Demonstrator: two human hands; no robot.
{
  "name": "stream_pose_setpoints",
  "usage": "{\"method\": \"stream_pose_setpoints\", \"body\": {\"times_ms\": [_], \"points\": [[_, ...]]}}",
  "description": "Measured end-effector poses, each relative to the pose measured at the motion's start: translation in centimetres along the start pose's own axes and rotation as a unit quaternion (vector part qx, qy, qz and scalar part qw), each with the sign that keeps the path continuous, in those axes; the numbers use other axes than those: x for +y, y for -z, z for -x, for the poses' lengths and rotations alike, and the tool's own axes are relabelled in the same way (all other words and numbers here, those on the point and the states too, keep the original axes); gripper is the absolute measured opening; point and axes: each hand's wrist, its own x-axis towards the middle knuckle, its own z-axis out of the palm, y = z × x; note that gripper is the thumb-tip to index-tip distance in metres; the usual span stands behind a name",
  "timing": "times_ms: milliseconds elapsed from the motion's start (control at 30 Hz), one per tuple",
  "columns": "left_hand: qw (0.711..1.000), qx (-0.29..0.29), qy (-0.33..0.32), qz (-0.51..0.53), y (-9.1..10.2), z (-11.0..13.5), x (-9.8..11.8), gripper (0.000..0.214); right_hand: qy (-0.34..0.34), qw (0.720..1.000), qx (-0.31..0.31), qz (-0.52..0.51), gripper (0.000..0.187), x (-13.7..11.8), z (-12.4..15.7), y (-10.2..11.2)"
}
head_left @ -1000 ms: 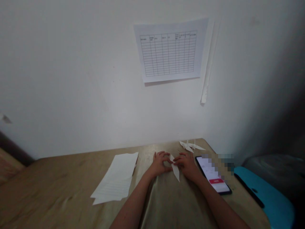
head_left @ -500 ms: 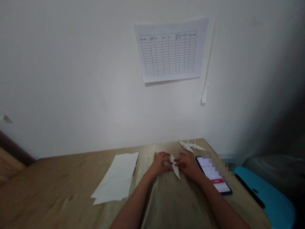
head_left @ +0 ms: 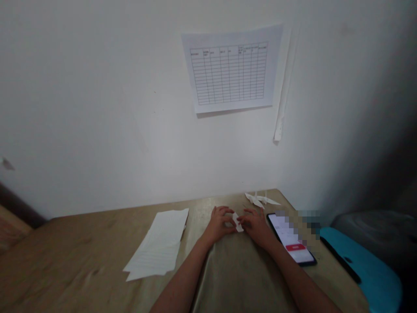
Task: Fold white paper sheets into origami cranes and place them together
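A small folded piece of white paper is between my two hands, above the table near its far edge. My left hand pinches its left side with thumb and fingertips. From the other side, my right hand grips it with curled fingers. The fingertips cover part of the paper, so its exact folds are hidden. Just beyond my right hand lie several folded white paper pieces with pointed ends. A phone with a lit screen lies right of my right wrist.
White paper sheets lie left of my left forearm on the brown-covered table. A printed table sheet hangs on the wall behind. A bright blue object stands beyond the table's right edge.
The paper between my hands was a long shape with pointed ends; now it looks shorter, its lower point no longer showing. Both hands stay in nearly the same place.
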Motion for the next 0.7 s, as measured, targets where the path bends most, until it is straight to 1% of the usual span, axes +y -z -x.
{"method": "stream_pose_setpoints", "body": {"times_ms": [100,300,467,700], "points": [[1.0,0.004,-0.006,-0.009,-0.12,0.0,0.0,0.01,0.012,1.0,-0.002,0.011,0.026,0.05,0.06,0.09],[1.0,0.002,0.022,-0.015,-0.45,-0.15,-0.14,0.009,0.024,0.999,-0.011,0.036,0.02,0.02,0.08,0.48],[0.999,-0.001,0.035,-0.019,-0.41,-0.19,0.12,0.01,0.03,0.998,0.0,0.048,0.014,0.04,0.04,0.63],[0.999,0.014,0.044,-0.01,-0.31,-0.27,0.43,0.007,0.019,0.999,0.02,0.037,0.014,-0.91,0.22,0.79]]}}
